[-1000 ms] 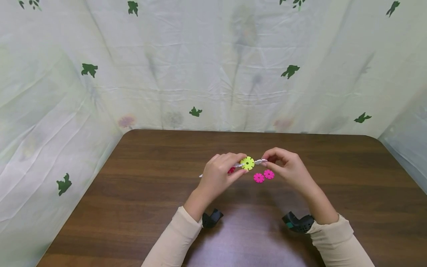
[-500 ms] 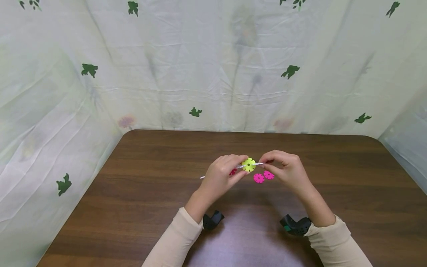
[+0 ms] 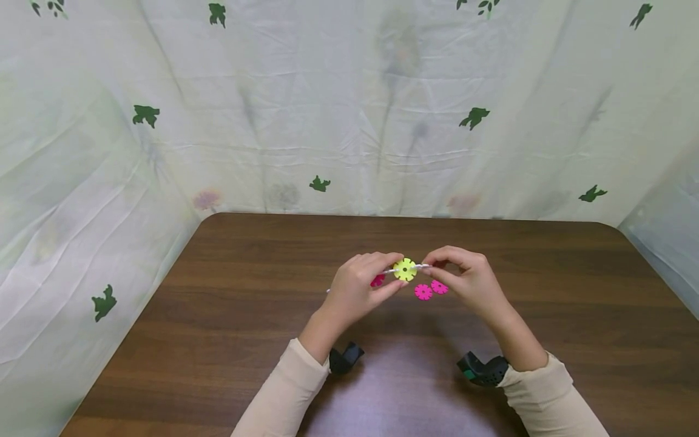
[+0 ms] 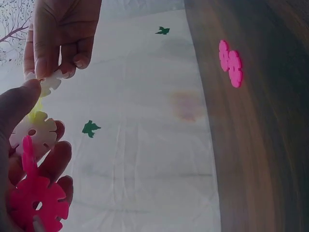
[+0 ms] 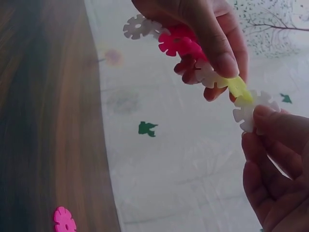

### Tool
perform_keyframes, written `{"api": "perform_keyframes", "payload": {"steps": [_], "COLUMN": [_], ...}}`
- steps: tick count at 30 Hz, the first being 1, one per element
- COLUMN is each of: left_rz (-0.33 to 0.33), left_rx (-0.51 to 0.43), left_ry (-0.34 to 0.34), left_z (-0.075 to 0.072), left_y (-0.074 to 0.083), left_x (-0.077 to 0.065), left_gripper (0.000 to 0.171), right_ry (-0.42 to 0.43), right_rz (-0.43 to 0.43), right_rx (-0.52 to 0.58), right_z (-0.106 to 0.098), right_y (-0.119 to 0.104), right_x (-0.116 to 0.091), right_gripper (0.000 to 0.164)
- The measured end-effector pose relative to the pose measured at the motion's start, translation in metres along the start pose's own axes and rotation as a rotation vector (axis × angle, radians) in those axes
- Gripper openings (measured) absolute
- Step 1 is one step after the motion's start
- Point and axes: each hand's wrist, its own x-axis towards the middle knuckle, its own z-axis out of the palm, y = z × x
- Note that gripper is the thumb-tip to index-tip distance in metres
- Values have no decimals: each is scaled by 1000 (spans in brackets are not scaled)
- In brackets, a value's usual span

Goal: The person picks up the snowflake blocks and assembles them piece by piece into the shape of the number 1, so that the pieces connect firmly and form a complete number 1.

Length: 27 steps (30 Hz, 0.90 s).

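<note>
We see a person's left hand [image 3: 357, 284] and right hand [image 3: 465, 273] raised over the brown table [image 3: 229, 315], close together, with a chain of notched plastic discs running between them. The left hand is clamped on the yellow disc [image 3: 405, 269], pinching it between thumb and forefinger, while the rest of the chain runs leftward through that hand. The right hand has its thumb and fingers closed on the right-hand white disc [image 5: 245, 117], which meets the right edge of the yellow disc at an angle. To the left of the yellow disc we make out the middle white disc [image 4: 44, 129], then the pink chain discs [image 4: 41, 200], and at the chain's left end the outer white disc [image 5: 136, 27]. The joints inside the left hand are partly hidden by its fingers. On the table, nearer than the yellow disc and between the hands, we find two loose discs, the left pink disc [image 3: 423, 292] and the right pink disc [image 3: 438, 287], lying side by side. A black device [image 3: 345, 359] sits at the left wrist and another at the right, beside cream sleeves [image 3: 284, 394]. Beyond the table's far edge we see a pale curtain [image 3: 338, 91] with green leaf-like shapes [image 3: 146, 115].
</note>
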Motion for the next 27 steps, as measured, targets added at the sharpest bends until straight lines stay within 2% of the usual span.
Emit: {"api": "perform_keyframes", "payload": {"steps": [11,16,27], "left_rz": [3,18,17], "left_rx": [11,14,4], "left_ry": [33,41,-3], "left_z": [-1,-1,1], "left_y": [-2,-2,4], "left_x": [0,1,2], "left_gripper": [37,38,40], "right_ry": [-12,-12,-6], "right_rz": [250,298,377], "right_rx": [123,165,271], "right_z": [0,0,5], "right_y": [22,22,23], "right_x": [-6,-5,-6], "right_gripper": [14,15,18]}}
